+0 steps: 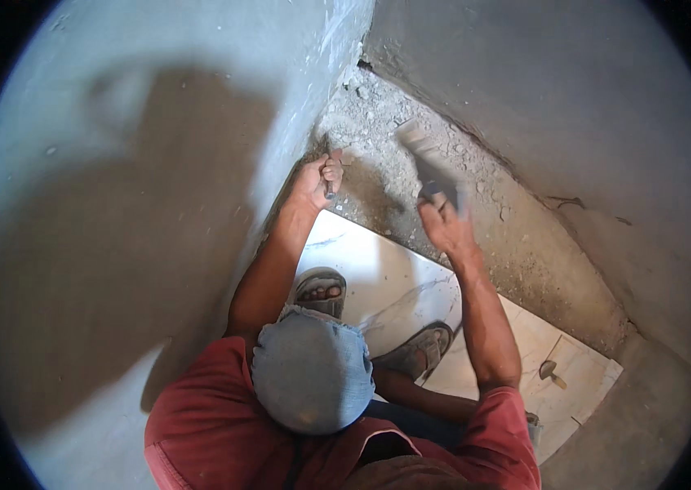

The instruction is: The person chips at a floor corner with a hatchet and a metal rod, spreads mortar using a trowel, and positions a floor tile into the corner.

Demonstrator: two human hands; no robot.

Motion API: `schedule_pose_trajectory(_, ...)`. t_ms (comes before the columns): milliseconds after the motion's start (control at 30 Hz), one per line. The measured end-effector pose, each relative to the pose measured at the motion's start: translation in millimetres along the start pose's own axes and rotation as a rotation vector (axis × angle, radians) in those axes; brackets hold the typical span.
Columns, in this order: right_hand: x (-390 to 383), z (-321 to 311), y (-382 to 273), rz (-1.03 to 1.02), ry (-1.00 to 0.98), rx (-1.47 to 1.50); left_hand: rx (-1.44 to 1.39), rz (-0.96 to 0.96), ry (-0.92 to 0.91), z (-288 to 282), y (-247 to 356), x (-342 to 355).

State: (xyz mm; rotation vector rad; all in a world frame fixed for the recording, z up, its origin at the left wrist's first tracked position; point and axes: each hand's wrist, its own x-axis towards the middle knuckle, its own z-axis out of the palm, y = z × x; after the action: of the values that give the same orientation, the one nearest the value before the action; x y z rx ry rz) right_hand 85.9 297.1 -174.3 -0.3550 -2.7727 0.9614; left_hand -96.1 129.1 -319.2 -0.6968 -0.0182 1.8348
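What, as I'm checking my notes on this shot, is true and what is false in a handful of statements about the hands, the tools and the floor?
1. The left hand grips a thin rod. True.
2. The right hand is empty. False: it holds a blurred tool, whose exact kind I cannot tell.
3. Pale rubble lies beyond the edge of the white tiles. True.
4. No footwear is in view. False: dark sandals show on the tiles.
5. A small tool with a yellowish handle lies on the tiles, toward the right. True.
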Motion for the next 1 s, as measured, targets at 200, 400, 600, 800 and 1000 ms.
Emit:
schedule_pose_trajectory(200, -2.9, 13.7, -5.5, 0.037, -0.411, -0.06, 0.137, 0.093, 0.029, -15.7, 13.8, 5.3)
schedule_pose_trajectory(400, -10.5, 24.2, -13.2, -0.56, -0.295, -0.065, 0.365, 0.323, 0.19, -5.7, -2.7, 4.1)
schedule_pose_trajectory(600, 18.9, 22.8, 14.2, 0.099, -0.481, -0.292, 0.597, 0.348, 0.198, 0.8, 3.3, 13.5)
schedule_pose_trajectory(800, -6.5, -1.0, -31.1, -0.158, -0.396, -0.069, 0.541, 0.368, 0.249, -4.4, -21.8, -5.0)
schedule_pose_trajectory(1000, -26.7, 22.6, 5.0, 0.058, -0.45, -0.038, 0.508, 0.279, 0.225, 19.6, -3.2, 15.4)
